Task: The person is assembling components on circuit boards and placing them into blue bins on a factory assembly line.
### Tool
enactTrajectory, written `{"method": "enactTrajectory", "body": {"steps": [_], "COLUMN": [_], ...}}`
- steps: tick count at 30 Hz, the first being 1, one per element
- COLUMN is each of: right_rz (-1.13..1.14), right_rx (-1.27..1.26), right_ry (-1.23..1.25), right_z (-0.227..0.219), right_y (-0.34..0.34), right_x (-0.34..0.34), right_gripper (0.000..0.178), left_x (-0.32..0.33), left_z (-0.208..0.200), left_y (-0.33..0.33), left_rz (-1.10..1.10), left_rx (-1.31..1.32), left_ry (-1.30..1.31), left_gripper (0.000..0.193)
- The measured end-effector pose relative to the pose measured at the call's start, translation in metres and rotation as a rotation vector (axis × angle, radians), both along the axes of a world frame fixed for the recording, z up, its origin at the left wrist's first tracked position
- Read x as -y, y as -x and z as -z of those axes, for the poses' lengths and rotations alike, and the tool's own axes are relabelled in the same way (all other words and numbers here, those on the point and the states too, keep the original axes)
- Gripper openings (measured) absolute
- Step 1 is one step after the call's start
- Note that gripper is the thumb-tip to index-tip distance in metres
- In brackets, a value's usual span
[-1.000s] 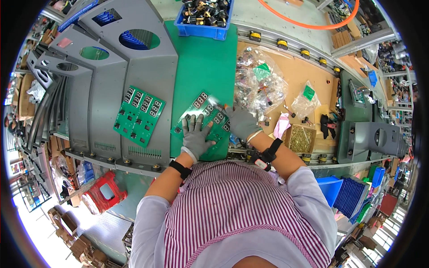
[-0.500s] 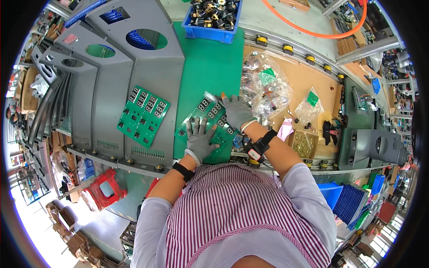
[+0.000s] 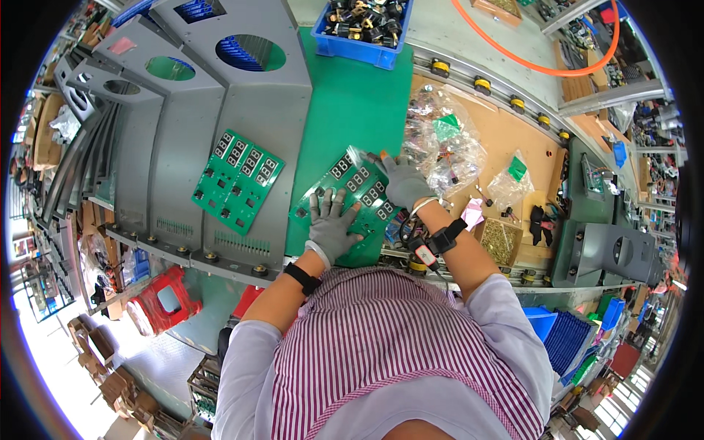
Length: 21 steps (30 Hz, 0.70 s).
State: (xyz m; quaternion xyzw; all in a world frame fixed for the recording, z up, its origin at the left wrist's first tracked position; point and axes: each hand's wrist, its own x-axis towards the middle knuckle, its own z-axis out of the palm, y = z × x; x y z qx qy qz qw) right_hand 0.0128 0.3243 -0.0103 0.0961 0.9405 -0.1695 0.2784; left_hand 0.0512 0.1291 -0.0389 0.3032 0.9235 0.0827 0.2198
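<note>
A green circuit board (image 3: 359, 192) with rows of black digit displays lies tilted on the green mat (image 3: 352, 95) in front of me. My left hand (image 3: 332, 226), in a grey glove with bare fingertips, rests on its near left part, fingers spread. Beyond it, my right hand (image 3: 403, 183), gloved alike, is at the board's right edge with its fingers bent. By those fingertips, a clear shiny film-like bit (image 3: 357, 155) shows at the far corner; the grip itself is partly hidden. A second, similar board (image 3: 238, 182) lies to the left on a grey metal panel (image 3: 264, 139).
More grey panels with round cutouts (image 3: 169, 67) stand at the left. A blue bin (image 3: 359, 51) of black parts sits at the far side. On the right are plastic bags of parts (image 3: 444, 136), an open box of small fasteners (image 3: 500, 240) and a roller rail (image 3: 482, 85).
My right hand has shifted slightly right along the board's edge, and more of the right-hand displays show. The left hand stays spread on the board. The whole view has shifted a little.
</note>
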Motion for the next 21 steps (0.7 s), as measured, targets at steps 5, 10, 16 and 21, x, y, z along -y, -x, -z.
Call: {"method": "enactTrajectory", "body": {"steps": [5,10,16,21], "right_rz": [-0.012,-0.107,-0.030,0.045], "right_rx": [0.003,-0.060,-0.020,-0.046], "right_ry": [0.086,0.148,0.018,-0.022], "right_z": [-0.005,-0.021,0.008,0.015], "right_y": [-0.003,-0.003,0.002,0.001], "right_x": [0.004,0.018,0.016,0.009], "right_gripper": [0.053,0.054,0.057,0.057], "left_x": [0.000,0.002,0.000,0.000], "left_z": [0.002,0.005,0.006,0.006], "left_y": [0.000,-0.001,0.001,-0.001], "left_rz": [-0.002,0.001,-0.003,-0.001], "left_rx": [0.008,-0.015,0.016,-0.013], "left_ry": [-0.004,-0.008,-0.011,-0.012], "left_gripper": [0.069,0.069,0.069,0.070]}}
